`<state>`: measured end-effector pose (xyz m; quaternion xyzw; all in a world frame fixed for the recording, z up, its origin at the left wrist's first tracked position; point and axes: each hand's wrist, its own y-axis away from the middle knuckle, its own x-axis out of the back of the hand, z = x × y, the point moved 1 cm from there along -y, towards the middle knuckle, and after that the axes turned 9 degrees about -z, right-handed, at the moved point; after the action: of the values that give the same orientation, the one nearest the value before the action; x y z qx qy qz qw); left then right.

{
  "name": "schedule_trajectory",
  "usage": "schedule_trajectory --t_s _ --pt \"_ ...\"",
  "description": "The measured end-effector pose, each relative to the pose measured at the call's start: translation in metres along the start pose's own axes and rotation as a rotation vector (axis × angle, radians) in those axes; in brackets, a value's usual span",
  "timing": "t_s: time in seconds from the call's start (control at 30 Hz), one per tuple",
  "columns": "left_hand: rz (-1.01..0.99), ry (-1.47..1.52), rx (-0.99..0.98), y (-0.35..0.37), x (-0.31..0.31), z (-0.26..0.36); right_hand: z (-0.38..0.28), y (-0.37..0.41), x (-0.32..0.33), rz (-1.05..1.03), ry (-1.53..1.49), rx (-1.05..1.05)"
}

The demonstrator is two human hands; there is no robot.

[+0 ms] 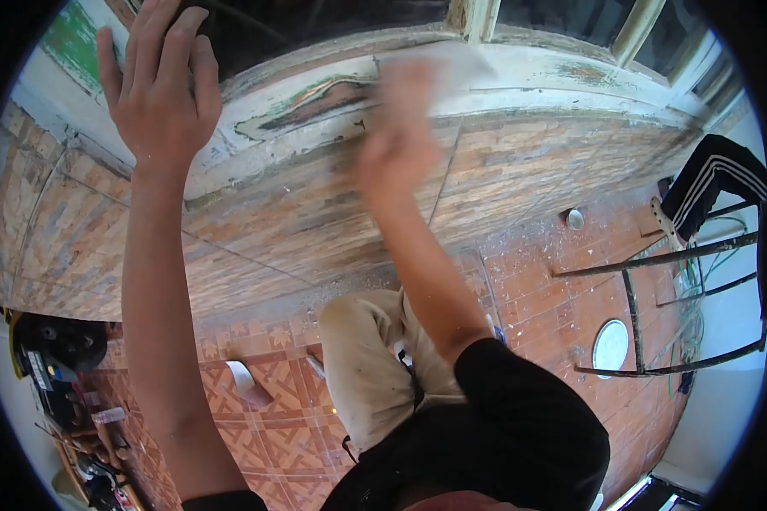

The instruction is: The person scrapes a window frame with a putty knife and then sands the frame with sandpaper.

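My left hand rests with its fingers apart at the upper left, against the window frame's edge. My right hand is smeared by motion over the white-painted window sill. It looks closed around a flat, pale, blade-like tool, whose exact kind the blur hides. Left of the right hand, the sill has a worn patch with bare wood and green paint showing through. Another worn green patch lies farther right on the sill.
Stone-patterned tiles cover the wall below. Paint chips dot the tiled floor. A metal frame, a white round lid and a small cup are on the right. Another person's leg is there. Tools lie left.
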<state>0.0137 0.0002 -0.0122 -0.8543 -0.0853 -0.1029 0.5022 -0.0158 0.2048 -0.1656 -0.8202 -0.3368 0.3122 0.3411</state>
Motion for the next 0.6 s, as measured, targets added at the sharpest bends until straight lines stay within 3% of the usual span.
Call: schedule_trajectory --t_s 0.1,0.13,0.2,0.27,0.33,0.47,0.6 --pt "0.002 0.027 -0.035 0.002 0.000 -0.004 -0.014 0.023 0.002 -0.728 -0.039 0.436" --pt "0.011 0.026 -0.038 0.001 -0.002 -0.006 -0.008 0.017 -0.003 -0.722 -0.033 0.440" --pt "0.031 0.016 -0.030 -0.001 -0.004 -0.006 0.001 -0.009 -0.009 -0.037 -0.050 0.023" --pt "0.035 0.020 -0.046 -0.001 -0.004 -0.002 -0.038 0.009 -0.011 -0.330 0.059 0.207" --pt "0.038 0.035 -0.031 -0.002 -0.007 -0.003 -0.013 0.019 -0.004 -0.607 -0.072 0.333" --pt "0.017 0.045 -0.023 0.001 -0.006 -0.002 0.000 0.002 0.011 -0.601 -0.093 0.422" --pt "0.019 0.035 -0.023 0.000 -0.007 -0.004 0.006 -0.014 0.015 -0.415 0.033 0.397"
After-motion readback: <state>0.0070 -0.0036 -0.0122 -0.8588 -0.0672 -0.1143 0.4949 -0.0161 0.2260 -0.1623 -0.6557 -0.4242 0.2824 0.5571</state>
